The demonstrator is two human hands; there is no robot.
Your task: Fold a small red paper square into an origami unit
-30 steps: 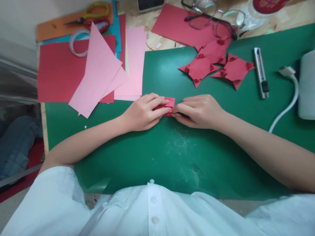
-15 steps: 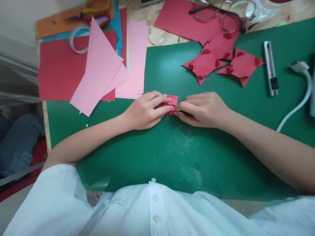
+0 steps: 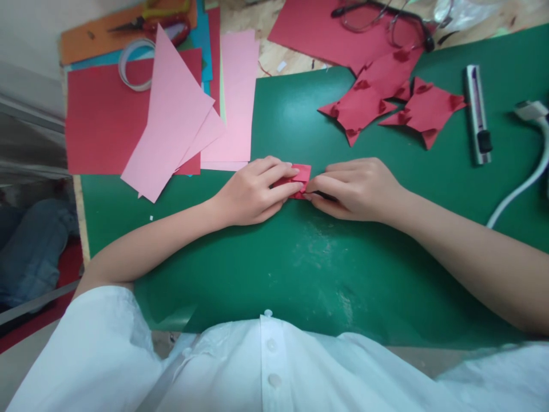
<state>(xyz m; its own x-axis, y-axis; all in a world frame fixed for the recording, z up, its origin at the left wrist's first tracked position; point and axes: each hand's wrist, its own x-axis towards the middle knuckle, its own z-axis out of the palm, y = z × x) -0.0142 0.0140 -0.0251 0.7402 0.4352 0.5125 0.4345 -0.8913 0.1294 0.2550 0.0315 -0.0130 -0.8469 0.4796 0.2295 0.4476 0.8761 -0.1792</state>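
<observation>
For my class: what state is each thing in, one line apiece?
Small red paper: folded, between both hands.
Left hand: fingers resting on that paper.
Right hand: fingertips pinched at the paper's edge.
Red star-shaped paper figures: folded.
White cable: visible end unplugged.
Silver-grey cutter: blade position unclear.
Yellow-handled scissors: blades look closed.
White tape roll: partly under pink paper.

Left hand (image 3: 258, 193) palm-down, fingers (image 3: 285, 193) extended; right hand (image 3: 354, 189) pinching, forearms (image 3: 171, 236) angled inward
</observation>
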